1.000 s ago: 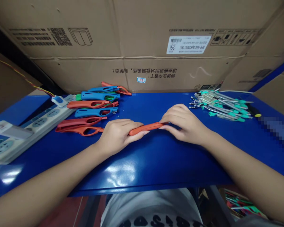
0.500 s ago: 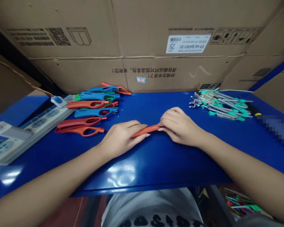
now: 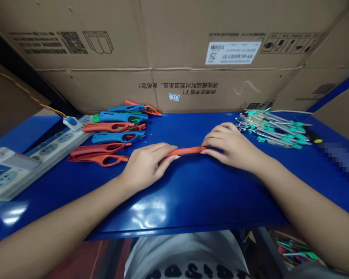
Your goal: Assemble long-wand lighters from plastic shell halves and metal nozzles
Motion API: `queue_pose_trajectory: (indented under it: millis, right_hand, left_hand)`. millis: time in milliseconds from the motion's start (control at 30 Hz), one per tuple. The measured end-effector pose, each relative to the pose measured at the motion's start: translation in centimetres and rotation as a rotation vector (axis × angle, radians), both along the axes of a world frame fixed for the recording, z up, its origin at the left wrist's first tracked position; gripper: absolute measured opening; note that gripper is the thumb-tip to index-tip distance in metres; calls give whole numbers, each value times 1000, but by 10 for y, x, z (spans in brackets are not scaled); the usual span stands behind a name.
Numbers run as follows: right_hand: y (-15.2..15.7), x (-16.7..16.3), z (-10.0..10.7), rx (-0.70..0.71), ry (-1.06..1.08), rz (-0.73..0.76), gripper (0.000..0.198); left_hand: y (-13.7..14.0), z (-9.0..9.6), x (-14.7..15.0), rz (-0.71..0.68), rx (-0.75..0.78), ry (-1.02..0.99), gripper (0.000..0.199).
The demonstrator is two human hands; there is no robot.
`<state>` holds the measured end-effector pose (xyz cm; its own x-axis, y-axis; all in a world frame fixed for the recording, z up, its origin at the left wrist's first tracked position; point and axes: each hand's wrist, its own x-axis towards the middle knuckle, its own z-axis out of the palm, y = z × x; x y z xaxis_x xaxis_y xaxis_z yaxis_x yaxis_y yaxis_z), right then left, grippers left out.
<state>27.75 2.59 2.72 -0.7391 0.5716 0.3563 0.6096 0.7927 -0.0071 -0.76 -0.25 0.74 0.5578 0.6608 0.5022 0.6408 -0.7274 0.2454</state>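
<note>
Your left hand (image 3: 147, 162) grasps one end of an orange casing (image 3: 189, 150), its thumb below and its fingers above, and the fingertips of your right hand (image 3: 231, 145) pinch the other end. The casing lies crosswise between your hands over the middle of the blue table (image 3: 177, 209), well in from the near edge; whether it touches the surface you cannot tell from this angle.

Toward the far left corner of the table lies a pile of red, orange, blue and green casings (image 3: 112, 117), the lowest orange one just beside your left hand. A white power strip (image 3: 23, 174) slants along the left side (a plug stands in it). Toward the far right corner, near your right hand, is a heap of metal rods with teal parts (image 3: 275, 130). Cardboard (image 3: 104, 85) rises behind the far edge.
</note>
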Motion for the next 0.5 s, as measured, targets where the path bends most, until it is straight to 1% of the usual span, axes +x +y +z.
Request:
queue_pose_trajectory:
  millis: [200, 267, 400, 500]
  right_hand:
    - [1, -4, -6, -38, -10, 7, 21]
    - [0, -5, -5, -4, -33, 4, 20]
    - [-5, -11, -4, 112, -88, 2, 23]
    - [-8, -16, -4, 145, -96, 18, 23]
  left_hand:
    - [0, -2, 0, -19, 1, -23, 28]
    - [1, -2, 0, -35, -26, -24, 27]
    - [2, -1, -1, -63, -140, -53, 24]
    - [2, -2, 0, -66, -150, -72, 26]
